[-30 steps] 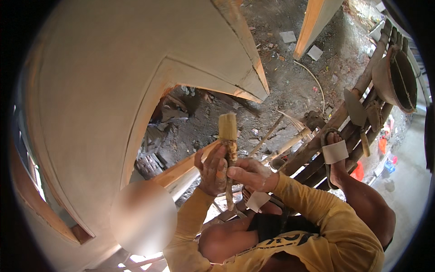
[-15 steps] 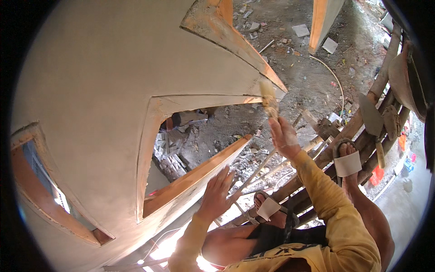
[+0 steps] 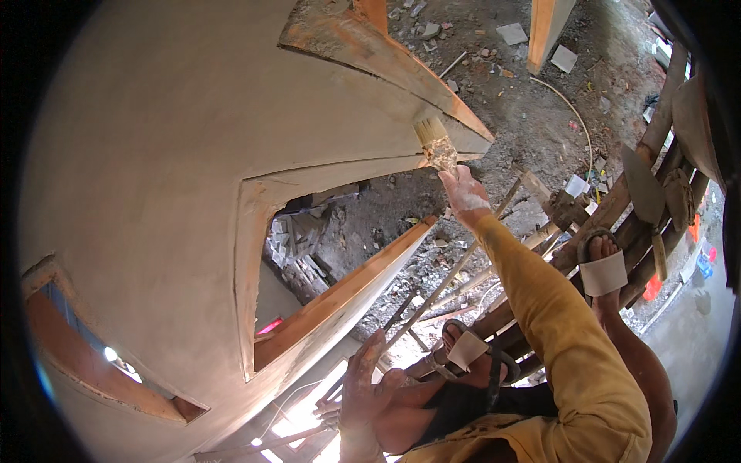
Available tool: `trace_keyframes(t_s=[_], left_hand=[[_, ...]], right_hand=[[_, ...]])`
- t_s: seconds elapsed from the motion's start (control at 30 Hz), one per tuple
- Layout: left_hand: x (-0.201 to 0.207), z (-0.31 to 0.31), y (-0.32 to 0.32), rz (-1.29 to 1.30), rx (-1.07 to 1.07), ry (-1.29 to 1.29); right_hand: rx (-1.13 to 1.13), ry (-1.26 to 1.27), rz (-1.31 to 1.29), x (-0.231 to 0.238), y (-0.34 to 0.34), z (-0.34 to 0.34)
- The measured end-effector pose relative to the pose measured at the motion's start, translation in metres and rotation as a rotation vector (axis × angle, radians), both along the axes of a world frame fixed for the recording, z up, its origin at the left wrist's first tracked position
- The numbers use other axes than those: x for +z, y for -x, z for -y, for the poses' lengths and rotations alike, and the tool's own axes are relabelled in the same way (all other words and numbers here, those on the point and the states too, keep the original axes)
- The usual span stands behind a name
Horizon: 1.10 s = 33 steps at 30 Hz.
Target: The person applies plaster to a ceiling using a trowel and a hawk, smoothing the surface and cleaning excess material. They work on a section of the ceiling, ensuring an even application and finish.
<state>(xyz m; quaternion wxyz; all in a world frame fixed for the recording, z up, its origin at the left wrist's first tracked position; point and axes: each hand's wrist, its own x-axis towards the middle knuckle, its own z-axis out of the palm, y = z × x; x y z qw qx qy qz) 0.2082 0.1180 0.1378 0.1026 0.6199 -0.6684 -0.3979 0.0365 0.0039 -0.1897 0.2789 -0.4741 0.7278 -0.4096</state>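
My right hand (image 3: 465, 197) is closed around the handle of a wide paintbrush (image 3: 438, 145). The brush is caked with pale residue, and its bristles lie at the grey plastered wall (image 3: 162, 131), on the narrow strip between two window openings. Whether the bristle tips press on the plaster is hard to tell. Lower down, my left hand (image 3: 364, 382) is raised near the wall with its fingers stretched and thumb apart. Nothing shows in it. An orange-brown window frame (image 3: 347, 297) is set in the opening beside it.
I stand in sandals on a scaffold of wooden poles (image 3: 532, 312). A trowel (image 3: 643, 189) and a large bowl-shaped container (image 3: 698, 127) rest on its right side. Rubble (image 3: 455, 255) covers the ground below, with a pale hose (image 3: 577, 116) across it.
My right hand has moved the brush up and left, its bristles now over the wall strip. My left hand has dropped lower, away from the window frame.
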Motion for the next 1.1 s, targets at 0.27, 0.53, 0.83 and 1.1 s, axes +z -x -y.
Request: trace_keyframes(t_s=[0.27,0.53,0.83,1.1], left_hand=[[-0.005,0.013,-0.036,0.451,-0.323,-0.045],[-0.008,0.012,-0.031,0.355,-0.246,-0.062],[-0.012,0.012,-0.049,0.499,-0.435,0.027],[-0.005,0.023,-0.041,0.219,-0.262,-0.116]], right_hand=[[-0.135,-0.091,0.136,0.039,0.018,0.042],[-0.275,-0.341,0.280,-0.028,0.022,0.004],[0.110,-0.414,0.032,-0.049,0.034,-0.014],[0.331,-0.469,-0.070,0.094,0.148,-0.053]])
